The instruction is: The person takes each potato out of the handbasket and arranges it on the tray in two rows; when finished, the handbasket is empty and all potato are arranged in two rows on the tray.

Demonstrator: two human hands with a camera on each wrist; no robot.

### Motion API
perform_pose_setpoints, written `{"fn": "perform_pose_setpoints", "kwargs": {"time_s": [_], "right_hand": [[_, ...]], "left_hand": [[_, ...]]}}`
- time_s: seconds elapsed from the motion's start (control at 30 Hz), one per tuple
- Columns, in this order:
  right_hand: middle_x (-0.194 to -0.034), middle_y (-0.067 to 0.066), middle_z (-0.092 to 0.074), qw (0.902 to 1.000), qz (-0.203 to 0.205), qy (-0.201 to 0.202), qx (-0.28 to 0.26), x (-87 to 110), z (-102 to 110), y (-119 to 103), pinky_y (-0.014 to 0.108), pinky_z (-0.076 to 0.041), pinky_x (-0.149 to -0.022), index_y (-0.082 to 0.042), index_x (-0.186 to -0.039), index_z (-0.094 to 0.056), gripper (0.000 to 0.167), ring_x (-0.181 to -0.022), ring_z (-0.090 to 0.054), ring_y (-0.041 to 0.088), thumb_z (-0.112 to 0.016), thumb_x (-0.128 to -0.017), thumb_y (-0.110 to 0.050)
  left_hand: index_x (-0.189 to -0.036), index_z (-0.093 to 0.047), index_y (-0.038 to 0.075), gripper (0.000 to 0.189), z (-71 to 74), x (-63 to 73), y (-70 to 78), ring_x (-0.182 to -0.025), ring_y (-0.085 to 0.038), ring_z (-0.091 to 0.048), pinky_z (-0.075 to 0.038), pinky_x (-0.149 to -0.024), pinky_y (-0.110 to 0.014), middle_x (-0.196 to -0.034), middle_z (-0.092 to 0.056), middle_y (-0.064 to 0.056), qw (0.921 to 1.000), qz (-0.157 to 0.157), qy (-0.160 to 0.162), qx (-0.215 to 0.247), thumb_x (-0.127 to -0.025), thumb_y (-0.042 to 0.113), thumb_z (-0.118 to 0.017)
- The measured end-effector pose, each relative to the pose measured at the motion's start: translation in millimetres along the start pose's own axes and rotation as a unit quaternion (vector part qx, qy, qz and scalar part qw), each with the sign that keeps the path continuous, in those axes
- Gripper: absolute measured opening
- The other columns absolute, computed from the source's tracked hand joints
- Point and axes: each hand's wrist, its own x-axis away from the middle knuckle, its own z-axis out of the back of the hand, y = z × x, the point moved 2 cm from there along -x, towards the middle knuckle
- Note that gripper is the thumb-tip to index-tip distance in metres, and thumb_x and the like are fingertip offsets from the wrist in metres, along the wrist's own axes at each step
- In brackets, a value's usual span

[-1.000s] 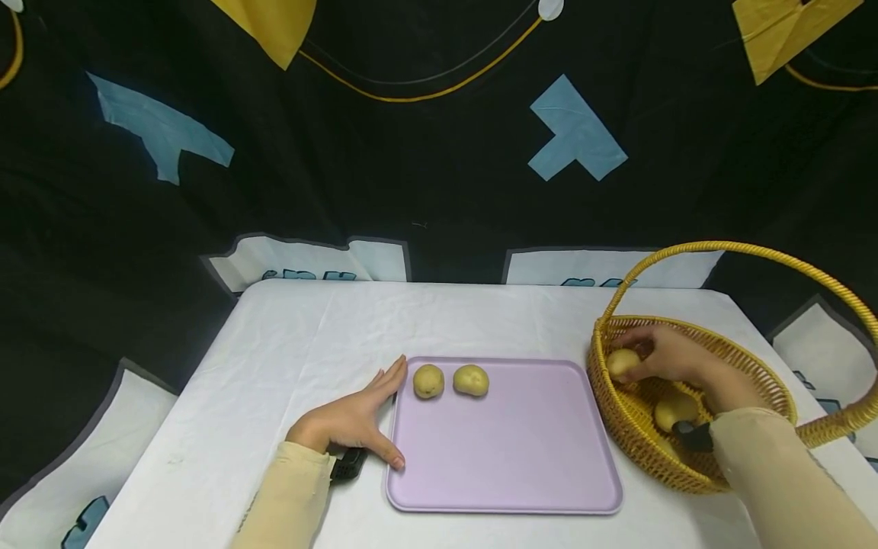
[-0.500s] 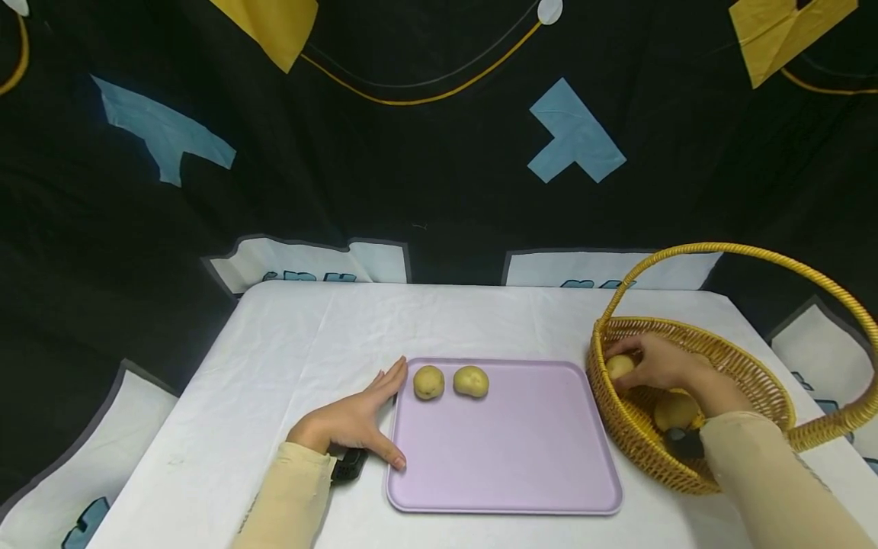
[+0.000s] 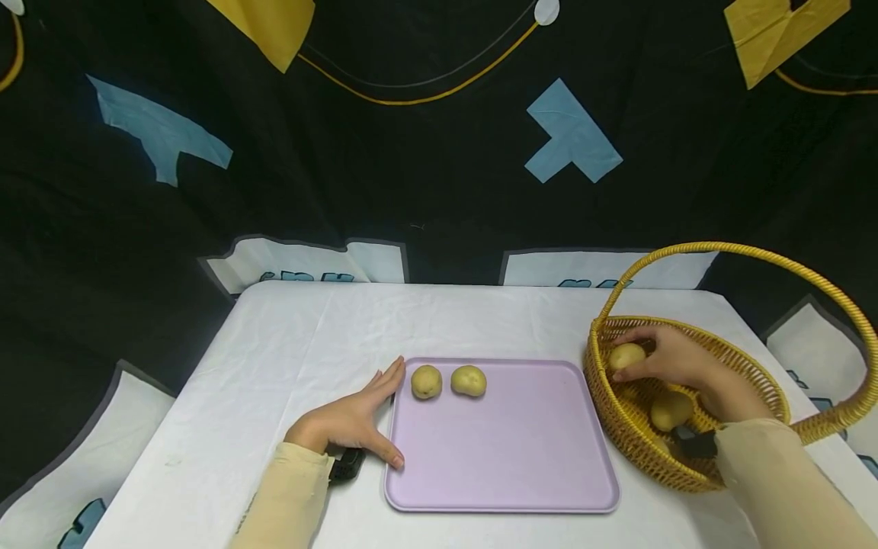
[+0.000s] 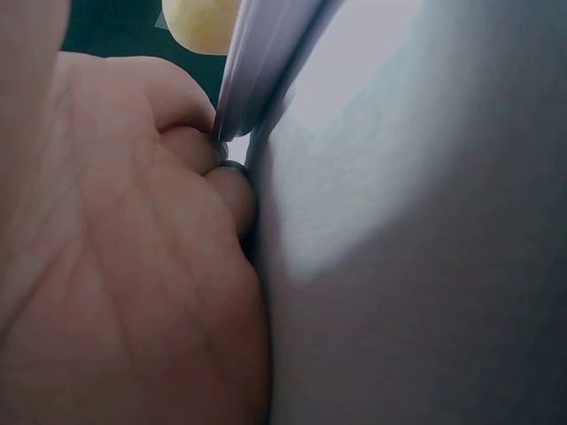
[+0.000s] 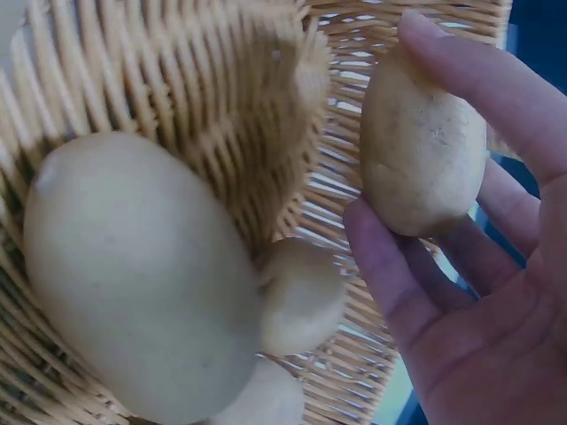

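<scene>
On the tray's left edge rests my left hand (image 3: 350, 419), its fingers spread along the rim and the thumb touching the near part. The lilac tray (image 3: 507, 450) bears two potatoes, a round one (image 3: 427, 381) and a longer one (image 3: 469, 380), side by side at its far left. My right hand (image 3: 675, 364) is inside the wicker basket (image 3: 631, 450) and grips a potato (image 5: 425, 146) between thumb and fingers, near the basket's left wall. Below it in the basket lie a large potato (image 5: 142, 274) and a smaller one (image 5: 303, 297); another is partly hidden.
The basket's tall hoop handle (image 3: 727, 247) arches over the right forearm. A white cloth (image 3: 274, 366) covers the table. Behind it hangs a black curtain (image 3: 425, 183) with blue and yellow shapes.
My right hand has shifted slightly within the basket, and the gripped potato has moved a little up and to the right since half a second ago. My left hand and the tray stay put.
</scene>
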Motion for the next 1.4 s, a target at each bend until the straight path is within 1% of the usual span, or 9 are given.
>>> {"fn": "perform_pose_setpoints", "kwargs": {"time_s": [0.07, 0.27, 0.5, 0.6, 0.77, 0.9, 1.1, 1.23, 1.4], "right_hand": [[-0.124, 0.019, -0.059, 0.9999, 0.001, 0.010, -0.002, 3.5, 2.5, -1.3, 0.042, -0.047, -0.089, -0.008, -0.127, -0.068, 0.062, -0.105, -0.054, 0.031, -0.087, -0.077, -0.040], [-0.125, 0.019, -0.062, 0.9982, 0.040, 0.041, 0.017, 11.3, 10.2, -4.8, 0.043, -0.047, -0.090, -0.007, -0.128, -0.067, 0.061, -0.106, -0.057, 0.030, -0.086, -0.079, -0.039], [-0.128, 0.017, -0.061, 0.9981, 0.046, 0.035, -0.023, 18.0, 9.0, -20.9, 0.031, -0.053, -0.080, -0.009, -0.131, -0.066, 0.066, -0.102, -0.057, 0.027, -0.087, -0.078, -0.042], [-0.129, 0.016, -0.060, 0.9976, 0.051, 0.035, -0.031, 19.8, 7.4, -31.9, 0.030, -0.053, -0.080, -0.009, -0.130, -0.066, 0.065, -0.103, -0.057, 0.027, -0.087, -0.078, -0.041], [-0.121, 0.011, -0.065, 0.9929, 0.107, 0.050, -0.013, 19.6, 2.7, -51.4, 0.026, -0.053, -0.080, -0.008, -0.124, -0.070, 0.059, -0.099, -0.059, 0.024, -0.090, -0.076, -0.036], [-0.117, 0.010, -0.067, 0.9888, 0.141, 0.042, -0.026, 18.1, -5.9, -67.5, 0.027, -0.055, -0.077, -0.007, -0.122, -0.070, 0.057, -0.097, -0.061, 0.023, -0.092, -0.074, -0.031], [-0.112, 0.008, -0.067, 0.9867, 0.154, 0.014, -0.049, 7.1, -26.7, -87.0, 0.029, -0.056, -0.076, -0.006, -0.117, -0.071, 0.056, -0.092, -0.063, 0.022, -0.094, -0.069, -0.024], [-0.109, 0.007, -0.068, 0.9823, 0.178, -0.005, -0.057, -2.3, -43.3, -97.6, 0.034, -0.056, -0.080, -0.005, -0.114, -0.072, 0.054, -0.091, -0.062, 0.021, -0.095, -0.068, -0.019], [-0.109, 0.006, -0.068, 0.9813, 0.180, -0.027, -0.064, -10.6, -62.3, -108.6, 0.035, -0.055, -0.081, -0.006, -0.113, -0.072, 0.052, -0.091, -0.063, 0.021, -0.094, -0.067, -0.014]], "left_hand": [[-0.162, -0.001, 0.007, 0.146, -0.2, -0.2, 0.2, -0.151, -0.038, 0.010, -0.004, -0.119, -0.057, -0.168, 0.007, -0.008, 1.0000, -0.002, 0.000, -0.001, -0.058, 0.040, -0.098], [-0.162, -0.001, 0.006, 0.146, -0.2, -1.8, -0.2, -0.151, -0.038, 0.010, -0.004, -0.119, -0.056, -0.168, 0.008, -0.008, 1.0000, -0.007, 0.000, -0.002, -0.059, 0.040, -0.098], [-0.162, 0.000, 0.008, 0.147, 0.8, -0.6, -2.2, -0.151, -0.037, 0.009, -0.003, -0.119, -0.056, -0.168, 0.007, -0.006, 1.0000, 0.004, 0.004, -0.006, -0.057, 0.042, -0.098], [-0.162, 0.000, 0.008, 0.147, 1.3, 0.0, -1.9, -0.151, -0.038, 0.009, -0.003, -0.119, -0.056, -0.168, 0.007, -0.006, 1.0000, 0.004, 0.005, -0.007, -0.057, 0.042, -0.098], [-0.162, 0.000, 0.009, 0.149, 2.2, 0.4, -2.0, -0.151, -0.037, 0.009, -0.003, -0.119, -0.056, -0.168, 0.008, -0.006, 0.9999, 0.004, 0.004, -0.011, -0.055, 0.044, -0.098], [-0.162, 0.001, 0.010, 0.150, 2.4, 0.2, -2.1, -0.150, -0.038, 0.009, -0.004, -0.119, -0.057, -0.168, 0.008, -0.006, 0.9999, 0.002, 0.002, -0.011, -0.055, 0.044, -0.098], [-0.162, 0.000, 0.009, 0.149, 2.5, -0.6, -1.5, -0.150, -0.038, 0.009, -0.004, -0.119, -0.057, -0.168, 0.008, -0.005, 0.9999, -0.001, 0.001, -0.010, -0.055, 0.043, -0.098], [-0.162, -0.001, 0.008, 0.149, 2.1, -1.1, -1.8, -0.150, -0.038, 0.009, -0.004, -0.119, -0.057, -0.168, 0.009, -0.005, 1.0000, -0.001, 0.001, -0.010, -0.055, 0.043, -0.098], [-0.162, 0.000, 0.009, 0.149, 0.6, -1.4, -1.7, -0.150, -0.039, 0.010, -0.004, -0.119, -0.057, -0.168, 0.009, -0.006, 1.0000, -0.001, 0.001, -0.010, -0.056, 0.043, -0.098]]}}
